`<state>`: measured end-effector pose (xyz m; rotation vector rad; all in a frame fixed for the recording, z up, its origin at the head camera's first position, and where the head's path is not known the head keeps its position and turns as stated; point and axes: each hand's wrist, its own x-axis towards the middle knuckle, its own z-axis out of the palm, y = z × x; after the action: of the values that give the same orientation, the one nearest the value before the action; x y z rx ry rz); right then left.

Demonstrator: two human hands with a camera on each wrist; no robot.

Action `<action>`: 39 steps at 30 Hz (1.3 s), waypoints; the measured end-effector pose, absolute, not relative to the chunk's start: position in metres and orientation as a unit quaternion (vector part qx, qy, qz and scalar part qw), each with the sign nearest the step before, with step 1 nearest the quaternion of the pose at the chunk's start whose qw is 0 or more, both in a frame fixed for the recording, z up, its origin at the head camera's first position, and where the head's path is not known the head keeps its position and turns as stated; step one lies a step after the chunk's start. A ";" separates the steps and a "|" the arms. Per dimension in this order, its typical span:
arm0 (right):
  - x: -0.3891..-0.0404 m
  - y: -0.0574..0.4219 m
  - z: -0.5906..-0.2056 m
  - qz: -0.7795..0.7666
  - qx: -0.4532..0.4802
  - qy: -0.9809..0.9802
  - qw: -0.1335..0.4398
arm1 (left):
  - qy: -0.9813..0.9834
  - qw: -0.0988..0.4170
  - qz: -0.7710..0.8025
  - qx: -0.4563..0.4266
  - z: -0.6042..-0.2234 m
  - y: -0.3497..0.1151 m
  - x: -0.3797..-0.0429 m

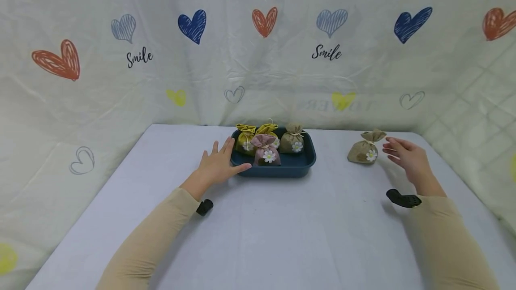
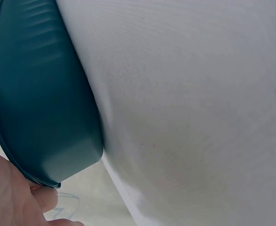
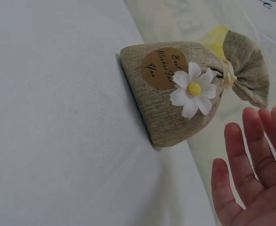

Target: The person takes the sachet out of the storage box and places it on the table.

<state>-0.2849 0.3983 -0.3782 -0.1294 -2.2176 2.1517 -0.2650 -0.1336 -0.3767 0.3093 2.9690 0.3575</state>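
At the left end of a dark teal tray, my left hand rests on the rim with fingers spread; its fingertips show by the rim in the left wrist view. Inside the tray sit two yellow sachets, a pink sachet in front and a tan sachet at right. Another tan sachet, tied at the neck, with a white flower and a round brown label, stands on the table at right. Beside its tied top is my right hand, fingers loosely extended and holding nothing; a small gap separates them.
The white table runs back to a pale curtain printed with hearts and "Smile". The curtain also borders both sides. A dark wrist device is on the right wrist, another on the left.
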 end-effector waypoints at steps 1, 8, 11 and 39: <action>-0.284 0.398 -0.377 0.693 -0.036 -0.719 0.024 | 0.985 0.067 0.118 0.103 -0.377 -0.134 -0.266; -0.279 0.398 -0.370 0.625 -0.010 -0.780 0.021 | 0.985 0.067 0.118 0.105 -0.379 -0.135 -0.267; -0.276 0.397 -0.367 0.596 0.000 -0.802 0.032 | 0.985 0.066 0.119 0.106 -0.379 -0.135 -0.268; -0.271 0.343 -0.345 0.659 0.129 -0.738 0.076 | 0.987 0.058 0.099 0.108 -0.382 -0.135 -0.271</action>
<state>-0.2706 0.3430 -0.3449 0.3861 -2.2118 1.9746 -0.2708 -0.1350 -0.3816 0.3267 2.9925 0.3010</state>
